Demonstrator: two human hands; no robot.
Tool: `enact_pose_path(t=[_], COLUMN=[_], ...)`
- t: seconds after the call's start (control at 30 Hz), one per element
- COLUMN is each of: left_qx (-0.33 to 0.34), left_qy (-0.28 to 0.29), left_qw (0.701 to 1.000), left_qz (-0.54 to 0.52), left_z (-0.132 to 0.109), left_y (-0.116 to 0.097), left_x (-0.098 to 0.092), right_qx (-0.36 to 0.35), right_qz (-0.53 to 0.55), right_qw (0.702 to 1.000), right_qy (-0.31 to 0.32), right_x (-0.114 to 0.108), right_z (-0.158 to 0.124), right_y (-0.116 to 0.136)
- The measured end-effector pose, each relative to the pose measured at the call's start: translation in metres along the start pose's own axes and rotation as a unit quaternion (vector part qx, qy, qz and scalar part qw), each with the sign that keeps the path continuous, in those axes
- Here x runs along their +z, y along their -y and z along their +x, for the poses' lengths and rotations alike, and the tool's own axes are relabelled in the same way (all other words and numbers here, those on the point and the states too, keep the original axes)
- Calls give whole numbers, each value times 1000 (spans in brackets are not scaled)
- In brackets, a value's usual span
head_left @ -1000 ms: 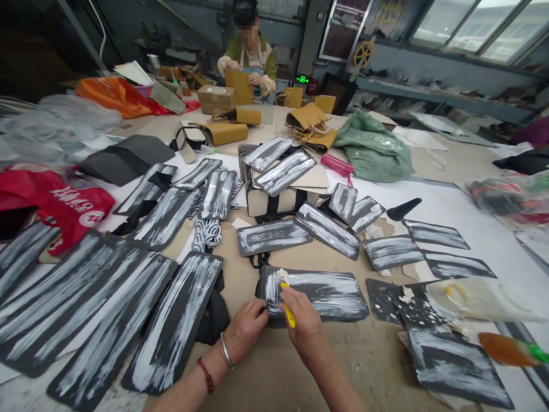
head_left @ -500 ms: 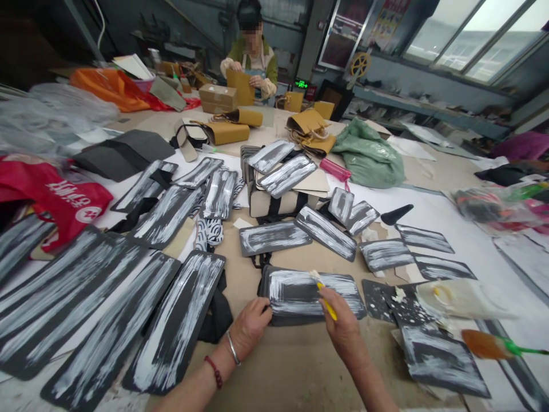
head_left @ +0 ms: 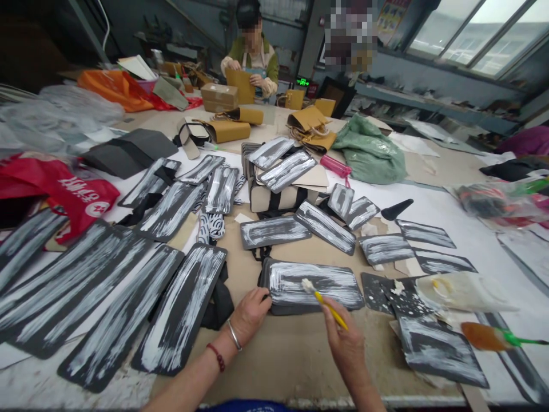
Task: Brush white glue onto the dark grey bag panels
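A yellow-handled brush (head_left: 318, 296) is held in my right hand (head_left: 346, 342), its white-coated bristles on the middle of a dark rectangular panel (head_left: 341, 284). White streaks of a paste or glue cover much of this panel, which lies on top of a small stack. At the stack's lower left corner, my left hand (head_left: 247, 313) has its fingers closed on the panel's edge. To the right, white blobs and splashes mark a dark piece (head_left: 407, 294) beside a pale plastic bag (head_left: 465, 289). A white-streaked panel (head_left: 444, 350) lies below that.
Several large streaked panels (head_left: 182, 309) spread over the left side. Smaller streaked panels (head_left: 277, 232) lie beyond the stack, some on a cream-and-black bag (head_left: 268, 200). An orange-brown bottle (head_left: 484, 336) rests at right. Across the table a person (head_left: 253, 57) holds a mustard-coloured piece (head_left: 240, 86).
The brush tip has moved left and down, from the panel's upper part to its middle, with more white streaks there. My left hand stays at the corner. A second, blurred-out shape appears at the back.
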State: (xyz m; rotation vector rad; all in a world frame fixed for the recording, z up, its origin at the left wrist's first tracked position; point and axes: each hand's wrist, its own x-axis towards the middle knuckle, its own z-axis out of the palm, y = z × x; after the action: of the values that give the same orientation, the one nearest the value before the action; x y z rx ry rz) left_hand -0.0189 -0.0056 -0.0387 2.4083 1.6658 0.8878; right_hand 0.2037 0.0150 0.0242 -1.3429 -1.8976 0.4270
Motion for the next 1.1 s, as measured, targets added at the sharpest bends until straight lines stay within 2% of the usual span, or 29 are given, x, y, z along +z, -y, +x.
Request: enact_pose_path(t=[0.1,0.2,0.23,0.3,0.4,0.5,0.63,0.83,0.97,1.1], left_qx=[-7,-31,-48,-93,-184,-255,-267,-278,-270,-255], left_qy=[9,17,8,-22,-37,6,27,30,20,7], left_qw=[1000,998,996,990,977,963,960,958,961,960], left_qz=[-3,-57,-78,-105,-99,-84,-75,-62,-60,-116], left_z=[-2,-5,-4,1,23,50,69,70,74,77], left_y=[-3,-6,-7,-4,5,15,21,24,16,0], left_x=[-4,-10,-11,-10,-2,7,12,10,0,-13], right_qx=[101,251,300,379,440,465,470,476,477,480], right_qz=[-42,43,109,253,388,432,441,451,457,466], right_qw=[993,965,945,886,801,761,753,744,740,734], right_qy=[-46,-67,-70,-84,-122,-134,-135,-124,-124,-122], right_x=[-30,-40,-39,-31,-19,-13,-13,-15,-14,-13], right_z=[4,9,11,13,13,11,8,7,7,6], right_y=[-20,-23,-23,-25,-33,-42,-47,-50,-52,-56])
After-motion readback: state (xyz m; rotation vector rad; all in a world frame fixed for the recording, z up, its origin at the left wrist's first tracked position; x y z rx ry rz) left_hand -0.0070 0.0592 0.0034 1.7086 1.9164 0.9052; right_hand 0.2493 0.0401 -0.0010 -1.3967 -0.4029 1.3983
